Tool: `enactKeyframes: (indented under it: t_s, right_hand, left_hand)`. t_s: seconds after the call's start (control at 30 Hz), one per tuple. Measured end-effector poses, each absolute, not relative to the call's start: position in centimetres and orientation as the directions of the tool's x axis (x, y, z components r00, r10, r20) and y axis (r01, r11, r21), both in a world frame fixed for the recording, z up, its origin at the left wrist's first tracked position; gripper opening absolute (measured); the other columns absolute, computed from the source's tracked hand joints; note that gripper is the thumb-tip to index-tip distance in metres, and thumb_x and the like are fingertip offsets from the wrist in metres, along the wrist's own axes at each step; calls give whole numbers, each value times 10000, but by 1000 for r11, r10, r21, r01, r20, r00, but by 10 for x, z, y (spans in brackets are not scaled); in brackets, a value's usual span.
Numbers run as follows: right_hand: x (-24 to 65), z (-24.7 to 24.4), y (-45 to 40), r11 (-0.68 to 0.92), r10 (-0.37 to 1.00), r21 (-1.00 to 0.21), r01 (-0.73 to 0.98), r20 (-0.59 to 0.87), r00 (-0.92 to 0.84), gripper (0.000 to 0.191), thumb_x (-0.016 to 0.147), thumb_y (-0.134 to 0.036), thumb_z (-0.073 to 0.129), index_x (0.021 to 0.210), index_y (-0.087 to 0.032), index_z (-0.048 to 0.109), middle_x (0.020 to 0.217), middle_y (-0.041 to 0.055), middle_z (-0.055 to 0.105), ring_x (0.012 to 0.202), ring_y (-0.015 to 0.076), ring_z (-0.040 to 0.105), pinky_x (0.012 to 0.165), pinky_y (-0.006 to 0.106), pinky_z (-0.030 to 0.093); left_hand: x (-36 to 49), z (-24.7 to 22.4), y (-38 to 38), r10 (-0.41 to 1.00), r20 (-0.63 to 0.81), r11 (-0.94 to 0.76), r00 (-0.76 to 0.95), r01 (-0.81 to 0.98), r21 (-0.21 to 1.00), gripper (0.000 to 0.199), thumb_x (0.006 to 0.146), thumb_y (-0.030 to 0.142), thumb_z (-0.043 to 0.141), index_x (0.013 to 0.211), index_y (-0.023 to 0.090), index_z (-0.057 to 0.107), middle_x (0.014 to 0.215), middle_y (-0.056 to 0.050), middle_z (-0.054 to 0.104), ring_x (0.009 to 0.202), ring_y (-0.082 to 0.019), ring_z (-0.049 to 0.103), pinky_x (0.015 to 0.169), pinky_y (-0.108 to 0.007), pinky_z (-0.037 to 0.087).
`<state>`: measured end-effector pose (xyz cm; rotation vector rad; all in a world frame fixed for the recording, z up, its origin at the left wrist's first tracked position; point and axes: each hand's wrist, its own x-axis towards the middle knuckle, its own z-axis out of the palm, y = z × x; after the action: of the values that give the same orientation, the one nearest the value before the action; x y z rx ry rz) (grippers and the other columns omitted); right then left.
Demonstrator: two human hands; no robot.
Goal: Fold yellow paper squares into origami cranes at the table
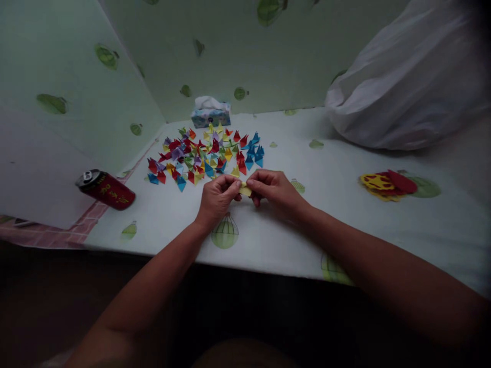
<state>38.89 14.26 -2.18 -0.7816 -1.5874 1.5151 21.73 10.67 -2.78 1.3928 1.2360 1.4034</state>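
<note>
Against patterned walls (230, 56): balloon-print table (291, 240), white bag far right (406, 87). Large multicolour batch of folded pieces (215, 145) done, judging by shape. Left hand (217, 199) and right hand (276, 191) both pinch yellow paper (245, 190) in front of the batch; looks part-folded, finishing folds left.
</note>
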Motion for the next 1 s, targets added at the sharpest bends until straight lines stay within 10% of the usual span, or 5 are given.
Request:
enactKeyframes:
  t_s: [1.0]
  right_hand:
    - [391,-13,137,429,830,-886,174,310,-463,306,876,-305,590,593,-196,556,495,-20,562,515,111,490,555,257,378]
  left_hand:
    - [214,-30,106,989,119,-120,83,13,993,297,780,443,779,769,167,670,694,10,634,571,-84,564,551,-208,472]
